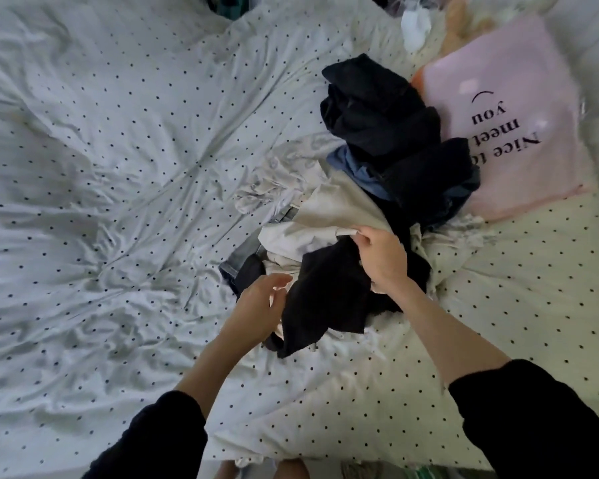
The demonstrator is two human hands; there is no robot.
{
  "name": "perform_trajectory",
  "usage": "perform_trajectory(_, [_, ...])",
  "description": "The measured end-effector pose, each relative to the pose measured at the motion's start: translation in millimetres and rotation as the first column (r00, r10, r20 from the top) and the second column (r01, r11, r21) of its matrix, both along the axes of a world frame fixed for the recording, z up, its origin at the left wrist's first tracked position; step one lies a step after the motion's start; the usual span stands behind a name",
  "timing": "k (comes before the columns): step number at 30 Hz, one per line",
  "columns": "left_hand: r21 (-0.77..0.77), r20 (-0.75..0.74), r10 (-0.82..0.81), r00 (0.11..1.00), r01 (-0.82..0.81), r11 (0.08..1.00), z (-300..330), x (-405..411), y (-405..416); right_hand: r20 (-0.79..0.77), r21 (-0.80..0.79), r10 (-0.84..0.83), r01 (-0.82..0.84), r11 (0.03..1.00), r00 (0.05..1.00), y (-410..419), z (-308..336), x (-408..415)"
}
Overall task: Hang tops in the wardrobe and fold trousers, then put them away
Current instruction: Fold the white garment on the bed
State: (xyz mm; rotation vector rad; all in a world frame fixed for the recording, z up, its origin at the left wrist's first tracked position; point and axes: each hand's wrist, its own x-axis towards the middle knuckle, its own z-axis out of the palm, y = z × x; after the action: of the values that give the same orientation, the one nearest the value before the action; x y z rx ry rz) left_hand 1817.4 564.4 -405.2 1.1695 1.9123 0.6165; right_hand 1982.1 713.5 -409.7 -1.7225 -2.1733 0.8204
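A pile of clothes lies on the bed right of centre. It holds black garments (377, 108), a blue piece (357, 171), a beige garment (332, 209), grey jeans (242, 254) and a black top (325, 299) at the near end. My right hand (381, 257) pinches the edge of the beige garment, just above the black top. My left hand (260, 309) hovers at the black top's left edge with fingers relaxed and spread, holding nothing.
The bed is covered by a white dotted duvet (118, 167), crumpled, with wide bare room on the left. A pink pillow (505, 108) with printed words lies at the right, behind the pile. White items (415, 25) sit at the far edge.
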Motion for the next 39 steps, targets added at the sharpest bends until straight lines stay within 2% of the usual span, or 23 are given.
perform_trajectory(2, [0.08,-0.018,0.026,1.0,-0.024,0.997,13.1,-0.6,12.4,-0.133,0.05,0.003,0.004,0.999,0.991,8.0,27.7,-3.3])
perform_trajectory(5, [0.205,-0.013,0.105,0.994,-0.1,0.974,40.8,-1.9,30.5,-0.376,0.089,0.02,0.015,0.996,0.926,26.7,91.5,-16.9])
perform_trajectory(7, [0.304,-0.013,0.171,0.985,-0.159,0.939,68.3,-2.4,41.3,-0.454,0.149,0.08,-0.013,0.989,0.887,38.1,145.5,-25.4])
perform_trajectory(12, [0.555,-0.092,0.321,0.943,-0.219,0.803,143.4,-11.8,60.1,-0.496,0.314,0.196,-0.035,0.949,0.846,49.0,245.3,-45.7])
perform_trajectory(15, [0.595,-0.065,0.354,0.933,-0.249,0.765,185.9,-15.3,64.4,-0.511,0.345,0.22,-0.036,0.938,0.831,44.5,289.5,-67.8])
perform_trajectory(18, [0.622,-0.117,0.395,0.911,-0.243,0.745,221.6,-15.8,66.2,-0.575,0.304,0.191,-0.008,0.953,0.796,39.2,329.3,-88.4])
perform_trajectory(20, [0.591,-0.16,0.394,0.905,-0.231,0.773,244.4,-18.7,71.3,-0.631,0.27,0.169,0.01,0.963,0.757,36.3,353.4,-101.2])
perform_trajectory(23, [0.53,-0.133,0.395,0.909,-0.272,0.804,267.6,-23.9,75.0,-0.615,0.254,0.156,0.006,0.967,0.773,29.2,375.1,-117.3])
perform_trajectory(27, [0.59,-0.167,0.446,0.879,-0.274,0.76,291.5,-53.1,61.1,-0.566,0.265,0.137,0.022,0.964,0.813,19.5,388.5,-125.9])
perform_trajectory(30, [0.602,-0.194,0.485,0.853,-0.287,0.745,308.7,-96.5,47.4,-0.416,0.248,0.124,-0.019,0.969,0.901,18.7,384.1,-116.4])
perform_trajectory(33, [0.65,-0.271,0.503,0.821,-0.229,0.724,337.6,-132.3,41.4,-0.214,0.149,0.172,-0.142,0.979,0.962,17.4,369.6,-108.1])
perform_trajectory(37, [0.652,-0.416,0.43,0.801,-0.067,0.755,368.8,-149.7,44.2,-0.128,0.07,0.385,-0.379,0.923,0.914,2.7,347.2,-123.1])
perform_trajectory(39, [0.67,-0.451,0.42,0.788,-0.013,0.743,377.2,-151.8,44.5,-0.18,0.01,0.474,-0.481,0.877,0.862,-10.0,337.8,-134.3])
